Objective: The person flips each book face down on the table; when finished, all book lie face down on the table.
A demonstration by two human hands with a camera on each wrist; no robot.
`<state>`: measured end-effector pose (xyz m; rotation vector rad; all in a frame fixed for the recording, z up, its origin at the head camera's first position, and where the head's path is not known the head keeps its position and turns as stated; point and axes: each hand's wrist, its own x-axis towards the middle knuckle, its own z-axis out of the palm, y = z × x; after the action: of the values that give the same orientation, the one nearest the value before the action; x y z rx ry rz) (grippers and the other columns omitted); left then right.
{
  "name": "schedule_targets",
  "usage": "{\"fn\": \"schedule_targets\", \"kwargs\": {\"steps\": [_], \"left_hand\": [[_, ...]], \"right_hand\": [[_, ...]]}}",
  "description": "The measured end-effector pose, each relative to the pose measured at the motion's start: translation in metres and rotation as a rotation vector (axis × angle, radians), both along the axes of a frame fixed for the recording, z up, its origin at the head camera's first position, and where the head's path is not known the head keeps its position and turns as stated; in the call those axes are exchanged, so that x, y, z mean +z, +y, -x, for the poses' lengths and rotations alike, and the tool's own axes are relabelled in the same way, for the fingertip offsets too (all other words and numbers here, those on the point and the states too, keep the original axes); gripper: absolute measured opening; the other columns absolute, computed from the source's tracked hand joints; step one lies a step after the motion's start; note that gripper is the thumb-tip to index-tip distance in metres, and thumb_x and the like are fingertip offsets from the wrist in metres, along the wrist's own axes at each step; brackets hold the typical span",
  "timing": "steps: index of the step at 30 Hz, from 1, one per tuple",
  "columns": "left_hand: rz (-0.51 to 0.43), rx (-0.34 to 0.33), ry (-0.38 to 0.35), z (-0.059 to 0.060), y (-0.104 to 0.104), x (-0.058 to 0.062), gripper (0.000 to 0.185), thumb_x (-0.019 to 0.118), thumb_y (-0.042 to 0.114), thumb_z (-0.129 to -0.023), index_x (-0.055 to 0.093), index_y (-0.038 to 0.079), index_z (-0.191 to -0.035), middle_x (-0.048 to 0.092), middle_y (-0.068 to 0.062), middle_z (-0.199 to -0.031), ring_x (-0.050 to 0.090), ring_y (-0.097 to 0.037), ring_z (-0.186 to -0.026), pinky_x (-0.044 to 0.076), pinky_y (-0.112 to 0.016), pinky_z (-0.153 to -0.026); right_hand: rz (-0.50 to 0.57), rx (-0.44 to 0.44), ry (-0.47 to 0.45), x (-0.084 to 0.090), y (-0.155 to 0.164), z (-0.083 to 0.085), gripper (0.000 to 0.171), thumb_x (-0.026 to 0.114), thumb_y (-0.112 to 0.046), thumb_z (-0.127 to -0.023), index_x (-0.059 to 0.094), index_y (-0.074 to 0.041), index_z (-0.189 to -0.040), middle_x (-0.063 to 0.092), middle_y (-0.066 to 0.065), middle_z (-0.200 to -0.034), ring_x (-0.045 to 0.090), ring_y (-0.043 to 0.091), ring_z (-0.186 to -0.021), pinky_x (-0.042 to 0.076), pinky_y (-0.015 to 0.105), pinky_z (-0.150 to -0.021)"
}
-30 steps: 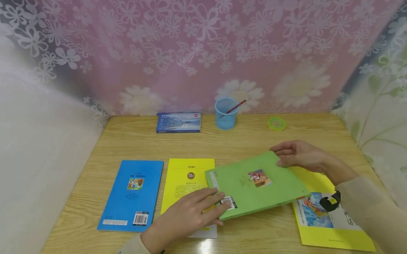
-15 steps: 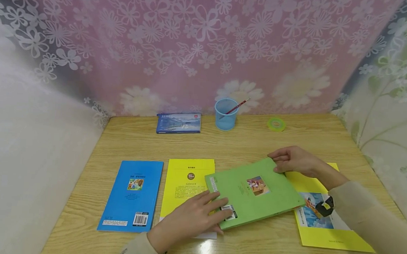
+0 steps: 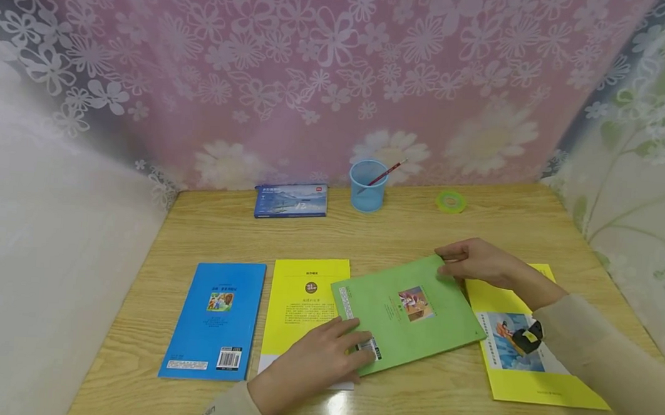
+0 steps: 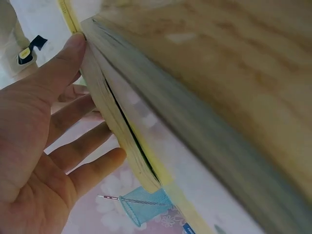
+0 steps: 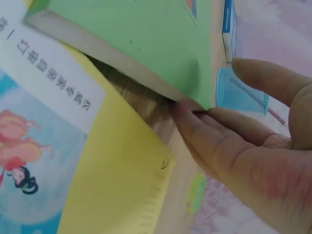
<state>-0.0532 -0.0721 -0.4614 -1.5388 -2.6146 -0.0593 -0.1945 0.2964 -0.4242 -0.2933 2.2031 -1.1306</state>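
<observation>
A green book with a small picture on its cover lies at a slant in front of me. My left hand has its fingers on the cover at the book's left end, over the barcode; the left wrist view shows the thumb against the page edge. At the far right corner is my right hand. Its fingertips reach under that corner, while the right wrist view shows the thumb raised off the cover. Partly beneath the right forearm lies a yellow picture-cover book.
Left of the green book are another yellow book, partly covered by my left hand, and a blue book. Along the back stand a blue box, a blue mesh pencil cup with a red pencil, and a tape roll.
The green book has come down toward the table and shifted slightly left, turning flatter. Both hands have moved with it. The right thumb has slid toward the book's edge.
</observation>
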Motion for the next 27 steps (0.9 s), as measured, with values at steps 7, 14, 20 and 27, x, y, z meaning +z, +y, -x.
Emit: {"fn": "schedule_targets", "kwargs": {"steps": [7,14,20,27], "left_hand": [[0.007,-0.004,-0.036,0.002,0.0,0.004,0.048,0.075,0.053,-0.094,0.068,0.032,-0.136,0.067,0.005,-0.144,0.061,-0.025,-0.139,0.052,-0.04,-0.115],[-0.006,-0.009,-0.078,0.004,-0.005,0.007,0.044,0.068,0.056,-0.098,0.068,0.035,-0.137,0.065,0.003,-0.147,0.058,-0.025,-0.142,0.049,-0.04,-0.118],[0.032,0.1,-0.206,0.007,-0.01,0.009,0.056,0.062,0.064,-0.098,0.059,0.039,-0.148,0.051,-0.002,-0.162,0.043,-0.03,-0.154,0.042,-0.054,-0.122],[0.107,0.297,-0.389,0.023,-0.015,0.01,0.076,0.055,0.074,-0.094,0.04,0.04,-0.161,0.022,-0.005,-0.177,0.018,-0.035,-0.165,0.028,-0.065,-0.128]], "right_hand": [[-0.076,0.035,0.057,0.004,-0.009,-0.003,0.075,0.062,-0.034,-0.107,0.033,0.015,-0.157,0.034,0.036,-0.163,0.046,0.051,-0.145,0.043,0.064,-0.117],[-0.122,0.02,0.074,0.002,-0.018,-0.008,0.077,0.055,-0.035,-0.11,0.025,0.018,-0.158,0.027,0.04,-0.164,0.046,0.058,-0.141,0.041,0.066,-0.118],[-0.157,0.035,0.184,-0.001,-0.021,-0.022,0.08,0.059,-0.037,-0.108,0.024,0.013,-0.16,0.028,0.039,-0.164,0.039,0.058,-0.147,0.047,0.064,-0.112],[-0.216,0.077,0.43,-0.011,-0.02,-0.052,0.083,0.074,-0.04,-0.099,0.038,0.004,-0.159,0.034,0.036,-0.164,0.042,0.059,-0.144,0.048,0.067,-0.11]]}}
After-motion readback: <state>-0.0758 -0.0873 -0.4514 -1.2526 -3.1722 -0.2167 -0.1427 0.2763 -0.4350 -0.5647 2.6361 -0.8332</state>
